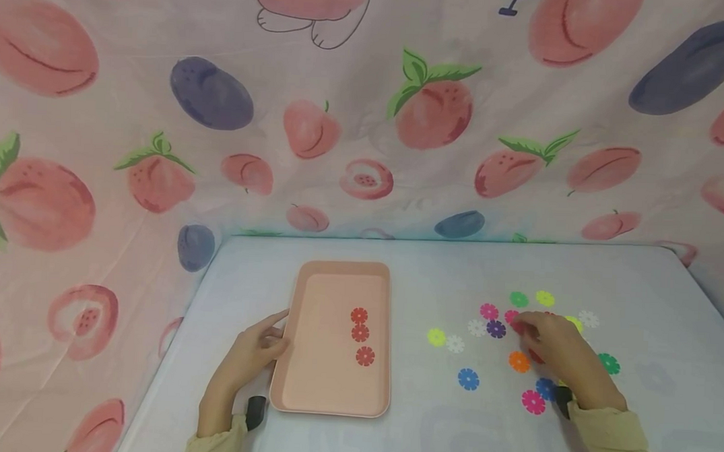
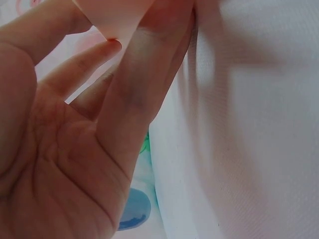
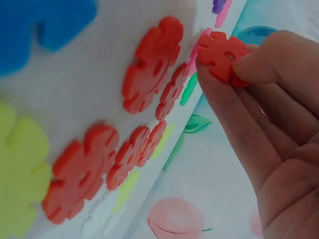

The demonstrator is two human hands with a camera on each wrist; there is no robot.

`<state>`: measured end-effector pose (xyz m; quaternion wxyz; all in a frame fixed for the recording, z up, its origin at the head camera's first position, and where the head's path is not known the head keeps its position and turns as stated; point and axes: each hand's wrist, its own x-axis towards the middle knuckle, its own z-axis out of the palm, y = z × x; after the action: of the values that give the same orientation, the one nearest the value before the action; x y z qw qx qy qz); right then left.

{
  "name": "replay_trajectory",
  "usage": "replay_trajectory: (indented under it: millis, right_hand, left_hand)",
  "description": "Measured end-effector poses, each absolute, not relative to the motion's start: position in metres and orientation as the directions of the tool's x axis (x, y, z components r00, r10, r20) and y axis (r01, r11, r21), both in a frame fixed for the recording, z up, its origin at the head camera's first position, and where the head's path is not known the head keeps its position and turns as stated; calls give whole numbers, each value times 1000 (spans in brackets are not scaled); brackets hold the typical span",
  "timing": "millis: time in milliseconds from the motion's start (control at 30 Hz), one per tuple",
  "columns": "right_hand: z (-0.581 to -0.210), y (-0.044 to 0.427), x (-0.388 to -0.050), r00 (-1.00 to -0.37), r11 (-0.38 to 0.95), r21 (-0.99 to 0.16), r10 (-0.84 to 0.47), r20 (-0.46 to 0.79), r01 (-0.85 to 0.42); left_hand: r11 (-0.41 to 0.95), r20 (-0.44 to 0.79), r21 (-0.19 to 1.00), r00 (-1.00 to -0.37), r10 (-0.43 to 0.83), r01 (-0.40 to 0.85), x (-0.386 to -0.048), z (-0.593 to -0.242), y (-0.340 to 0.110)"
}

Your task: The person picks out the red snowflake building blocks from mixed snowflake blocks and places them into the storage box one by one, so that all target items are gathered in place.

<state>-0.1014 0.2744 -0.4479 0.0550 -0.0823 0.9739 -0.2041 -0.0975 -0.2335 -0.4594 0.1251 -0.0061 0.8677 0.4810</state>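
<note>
A pink rectangular tray (image 1: 317,345) lies on the white-covered table. My left hand (image 1: 248,352) holds its left edge, the thumb at the rim; in the left wrist view a corner of the tray (image 2: 117,15) shows between the fingers. Three red snowflake discs (image 1: 360,333) lie in the tray, in a column near its right side. Between thumb and fingertips, my right hand (image 1: 553,345) pinches a red plastic snowflake disc (image 3: 217,52), raised off the table among the scattered discs. Several more red discs (image 3: 154,67) lie beneath that hand, mostly hidden from the head view.
Around the right hand lie purple (image 1: 496,329), orange (image 1: 519,362), green (image 1: 519,299), pink (image 1: 533,402), yellow, white and blue discs. A yellow disc (image 1: 437,337) and a white one (image 1: 455,344) sit nearer the tray. Fruit-printed cloth (image 1: 366,138) hangs behind the table.
</note>
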Motion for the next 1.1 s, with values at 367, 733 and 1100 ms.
replay_trajectory:
  millis: [367, 733, 1100]
  right_hand:
    - [-445, 266, -101, -982, 868, -480, -178, -61, -127]
    - [-443, 256, -102, -968, 825, -515, -250, 32, -230]
    - [-440, 241, -100, -952, 810, -505, -288, 102, -299]
  left_hand:
    - [535, -214, 836, -969, 120, -119, -96, -455, -234]
    - [517, -218, 848, -967, 132, -121, -96, -454, -235]
    - [516, -215, 848, -968, 130, -119, -96, -455, -235]
